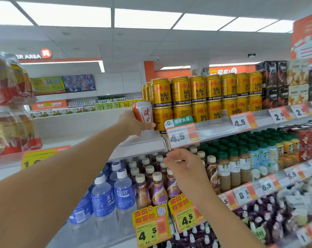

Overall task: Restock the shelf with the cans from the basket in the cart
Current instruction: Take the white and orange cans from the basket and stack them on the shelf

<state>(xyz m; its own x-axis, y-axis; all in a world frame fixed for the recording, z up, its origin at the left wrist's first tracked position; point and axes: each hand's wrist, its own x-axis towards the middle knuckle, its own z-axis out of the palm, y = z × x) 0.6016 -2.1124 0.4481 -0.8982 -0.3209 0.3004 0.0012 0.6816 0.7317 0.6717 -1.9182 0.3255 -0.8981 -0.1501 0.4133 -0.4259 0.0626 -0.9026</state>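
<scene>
Left hand (133,122) is gripping a white-and-orange can (143,116), reaching for the shelf (144,140).
It is steering into the gap beside the gold cans (180,90); right hand (183,165) is hovering mid-frame, fingers loosely curled, holding nothing.

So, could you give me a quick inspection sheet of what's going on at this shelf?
Surface: top shelf, bare white stretch left of the gold cans.
Job's things: white-and-orange can, at the shelf's bare end beside the gold Red Bull cans, which are stacked two high.
Clutter: price tags along the shelf edges; bottled drinks on the shelf below.
Grips: left hand holds the can; right hand hovers below the shelf edge, fingers loosely curled, holding nothing.
Cables: nothing seen.
Surroundings: shop aisle, ceiling light panels, orange signs.
</scene>
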